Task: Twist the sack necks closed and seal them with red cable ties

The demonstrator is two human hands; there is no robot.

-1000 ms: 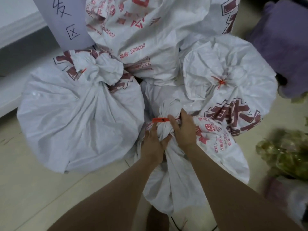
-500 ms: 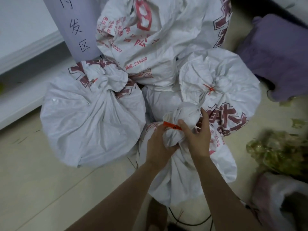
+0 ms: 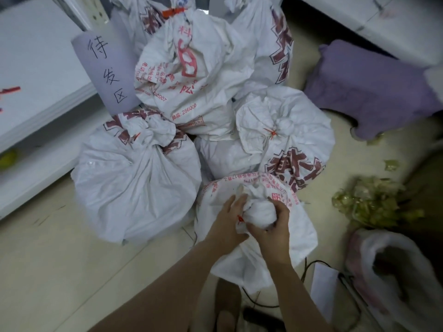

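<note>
One upright sack neck (image 3: 260, 213), tie (image 3: 240, 219) at left.

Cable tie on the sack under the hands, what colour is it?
The cable tie is red; head view.

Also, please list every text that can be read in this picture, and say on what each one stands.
"待发区", handwritten: lavender paper sign.
"邮编: 266000": upper middle sack.
"2007", end of a blurred number: same sack.
Small red print on the sack being tied: too blurred to read.
Large dark red characters on the right sack: broken by folds, unreadable.
</note>
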